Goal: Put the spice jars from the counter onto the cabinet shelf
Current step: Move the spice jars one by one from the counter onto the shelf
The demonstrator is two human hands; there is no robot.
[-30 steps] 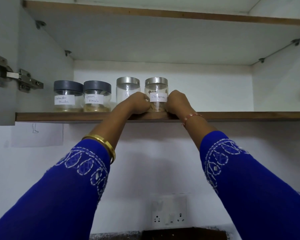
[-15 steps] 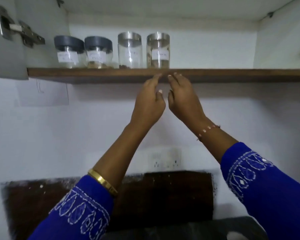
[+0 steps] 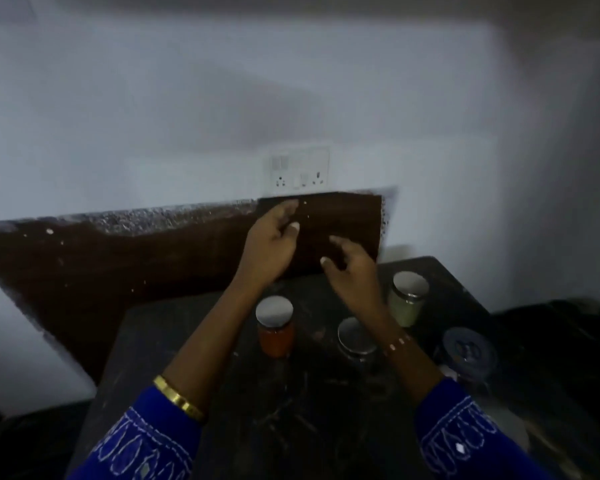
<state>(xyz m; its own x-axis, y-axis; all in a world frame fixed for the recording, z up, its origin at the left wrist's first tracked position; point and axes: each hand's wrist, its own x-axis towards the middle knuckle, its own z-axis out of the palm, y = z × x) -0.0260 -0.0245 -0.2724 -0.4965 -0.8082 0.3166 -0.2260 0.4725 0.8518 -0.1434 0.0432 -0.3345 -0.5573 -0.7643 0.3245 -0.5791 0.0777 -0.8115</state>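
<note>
Several spice jars stand on the dark counter (image 3: 194, 341). A jar of orange-red spice (image 3: 275, 327) with a silver lid is below my left hand (image 3: 272, 242). A silver-lidded jar (image 3: 355, 337) sits partly behind my right forearm. A jar of pale green powder (image 3: 407, 299) stands to the right of my right hand (image 3: 352, 268). A clear jar with a dark lid (image 3: 468, 355) is at the far right. Both hands hover above the jars with loose fingers and hold nothing. The cabinet shelf is out of view.
A white socket plate (image 3: 297, 171) is on the wall above a dark brown backsplash (image 3: 118, 258). The counter's left edge runs diagonally at the lower left. A dark, blurred surface (image 3: 561, 327) lies to the right of the counter.
My view has dropped from the cabinet shelf to the counter. Both hands let go of the jar on the shelf and came down, now hovering over the counter jars.
</note>
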